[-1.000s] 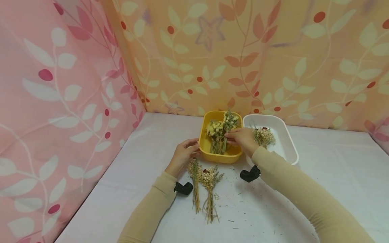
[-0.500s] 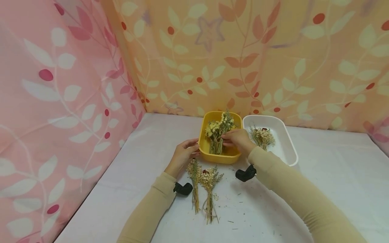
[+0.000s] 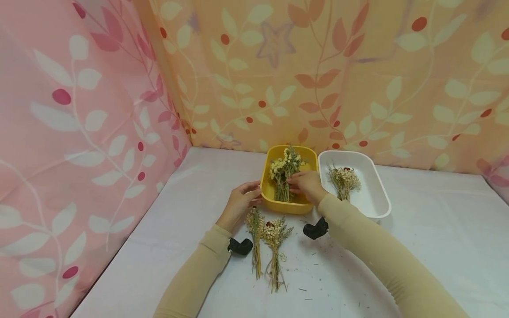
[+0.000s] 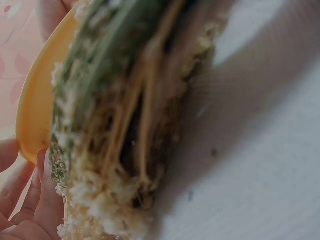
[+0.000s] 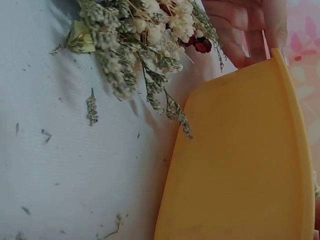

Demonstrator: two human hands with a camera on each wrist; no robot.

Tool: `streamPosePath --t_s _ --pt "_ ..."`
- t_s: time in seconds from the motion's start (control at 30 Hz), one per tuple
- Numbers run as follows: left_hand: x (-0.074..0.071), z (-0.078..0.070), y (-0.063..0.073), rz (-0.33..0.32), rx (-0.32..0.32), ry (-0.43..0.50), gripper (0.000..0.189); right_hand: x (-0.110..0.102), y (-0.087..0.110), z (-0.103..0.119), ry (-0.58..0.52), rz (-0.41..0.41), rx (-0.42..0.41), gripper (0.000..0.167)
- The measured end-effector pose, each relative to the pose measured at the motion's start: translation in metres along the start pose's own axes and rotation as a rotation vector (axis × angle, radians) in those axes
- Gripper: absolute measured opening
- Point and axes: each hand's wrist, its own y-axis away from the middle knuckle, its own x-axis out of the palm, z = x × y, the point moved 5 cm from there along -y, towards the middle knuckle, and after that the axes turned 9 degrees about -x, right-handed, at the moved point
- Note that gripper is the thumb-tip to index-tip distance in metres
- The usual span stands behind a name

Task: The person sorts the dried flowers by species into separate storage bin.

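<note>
A yellow plastic tray holds bunches of dried yellow flowers. My right hand reaches over its right side and pinches the stems of one dried flower bunch, leaning against the others; the fingertips are partly hidden. My left hand is at the tray's near-left corner, its digits on either side of the rim in the left wrist view. Two tied dried bunches, a thin one and a fuller one with a dark red bloom, lie on the table before the tray.
A white tray stands against the yellow one, with a cream dried bunch inside. Stem bits and crumbs litter the white tablecloth in front. A patterned curtain hangs behind the trays.
My right hand has moved left inside the yellow tray, bringing its flower bunch closer to the others there. My left hand and the bunches on the table stay put.
</note>
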Motion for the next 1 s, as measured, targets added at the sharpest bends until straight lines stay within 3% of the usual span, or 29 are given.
streamPosePath --t_s 0.27,0.57,1.0 --pt "0.001 0.000 0.001 -0.001 -0.002 -0.007 0.040 -0.003 0.005 0.003 0.018 0.019 -0.015 0.036" --pt "0.000 0.000 0.001 0.001 -0.009 -0.002 0.039 -0.009 0.020 0.018 0.112 0.112 -0.075 0.033" --pt "0.000 -0.001 0.001 0.017 0.001 0.011 0.041 -0.020 0.075 0.028 -0.008 0.240 -0.078 0.042"
